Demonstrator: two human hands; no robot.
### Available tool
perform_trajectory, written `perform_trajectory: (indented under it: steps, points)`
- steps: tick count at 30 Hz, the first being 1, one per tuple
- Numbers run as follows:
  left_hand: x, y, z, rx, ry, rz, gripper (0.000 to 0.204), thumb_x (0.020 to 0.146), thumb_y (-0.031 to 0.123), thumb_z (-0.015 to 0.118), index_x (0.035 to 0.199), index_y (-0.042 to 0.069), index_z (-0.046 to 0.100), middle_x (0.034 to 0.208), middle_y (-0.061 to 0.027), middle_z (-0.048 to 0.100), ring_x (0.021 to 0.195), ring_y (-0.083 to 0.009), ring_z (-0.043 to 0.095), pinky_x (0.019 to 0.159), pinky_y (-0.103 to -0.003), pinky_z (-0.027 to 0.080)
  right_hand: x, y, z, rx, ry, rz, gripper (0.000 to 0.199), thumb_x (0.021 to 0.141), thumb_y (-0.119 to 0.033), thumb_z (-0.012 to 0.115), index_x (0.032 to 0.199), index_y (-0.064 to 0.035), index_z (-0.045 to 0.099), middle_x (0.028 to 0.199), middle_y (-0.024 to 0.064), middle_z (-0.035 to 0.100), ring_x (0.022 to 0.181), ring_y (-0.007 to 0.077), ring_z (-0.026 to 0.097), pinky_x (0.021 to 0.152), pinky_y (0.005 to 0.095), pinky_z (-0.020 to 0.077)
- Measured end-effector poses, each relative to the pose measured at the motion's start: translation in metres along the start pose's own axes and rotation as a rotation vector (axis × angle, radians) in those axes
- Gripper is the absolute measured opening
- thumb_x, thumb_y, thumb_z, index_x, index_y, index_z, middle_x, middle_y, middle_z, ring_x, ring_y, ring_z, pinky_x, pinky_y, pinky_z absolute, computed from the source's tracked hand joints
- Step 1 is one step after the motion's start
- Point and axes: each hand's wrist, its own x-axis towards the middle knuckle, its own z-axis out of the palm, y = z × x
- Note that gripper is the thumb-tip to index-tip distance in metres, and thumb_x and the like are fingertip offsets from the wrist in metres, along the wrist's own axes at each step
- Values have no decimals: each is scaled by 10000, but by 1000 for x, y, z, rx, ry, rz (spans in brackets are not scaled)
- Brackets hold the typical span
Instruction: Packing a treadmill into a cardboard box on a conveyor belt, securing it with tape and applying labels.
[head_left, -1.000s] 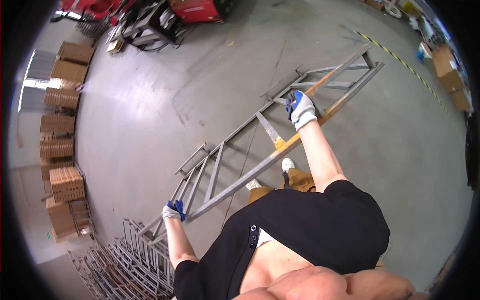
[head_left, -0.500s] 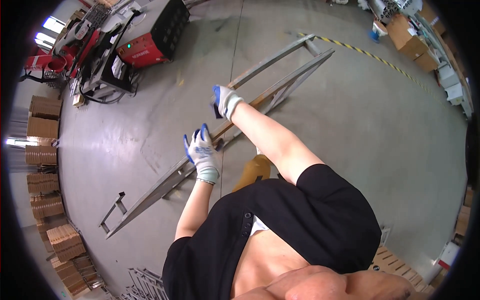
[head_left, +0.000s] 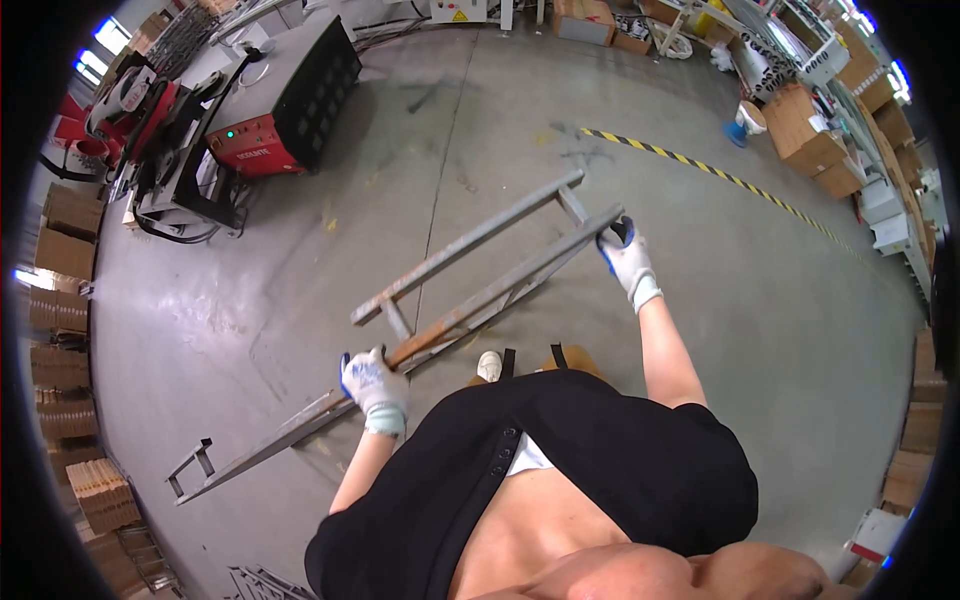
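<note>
Frame [head_left: 505, 285]: grey metal, rust-patched; held aslant in both hands, right of and nearer than the red-and-black machine [head_left: 285, 110].
Left hand [head_left: 373, 380]: gloved white and blue; clamped on a rusty stretch, to the machine's near right.
Right hand [head_left: 627, 262]: gloved alike; curled round one end, farther right of the machine.
Striped tape [head_left: 700, 165]: seen well right of the machine.

Remotely, I see a machine [head_left: 285, 100] beyond the metal frame [head_left: 500, 290], leftward; cardboard stacks [head_left: 105, 492] off the frame's left end, floor tape [head_left: 690, 160] past its right, a shoe [head_left: 489, 366] on its near side.
</note>
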Motion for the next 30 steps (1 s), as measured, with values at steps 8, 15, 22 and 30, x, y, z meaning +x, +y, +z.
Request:
perform_trajectory:
  steps: [8, 15, 22, 30]
  points:
    - [10, 39, 7, 214, 385, -391, 291, 720, 67, 588, 1008, 76, 632, 1115, -117, 600, 1122, -251, 524, 1093, -395, 276, 99, 3, -4, -172, -1046, 93, 427, 799, -132, 711, 1201, -94, 572, 977, 5, 642, 873, 95, 568, 783, 265, 501]
    - [26, 113, 13, 535, 413, -800, 215, 797, 115, 543, 999, 77, 604, 1037, -103, 589, 1051, -258, 530, 952, -356, 396, 124, 25, 10, -94, -1420, -312, 354, 800, -243, 722, 1122, -132, 626, 940, 17, 684, 754, 100, 611, 669, 263, 516]
    - [33, 95, 31, 535, 409, -881, 299, 780, 112, 563, 1075, 86, 610, 1168, -98, 574, 1148, -245, 497, 1014, -363, 371, 144, -18, 10, -51, -1771, -191, 286, 821, -119, 645, 1103, -155, 610, 801, -31, 599, 602, 72, 527, 501, 232, 462]
    - [31, 102, 37, 450, 450, -968, 296, 868, 116, 425, 1107, 101, 599, 1225, -67, 555, 1204, -207, 469, 1061, -348, 319, 151, -26, 21, -334, -1855, -475, 477, 848, -290, 661, 1244, -81, 496, 867, 38, 631, 625, 108, 577, 553, 277, 500]
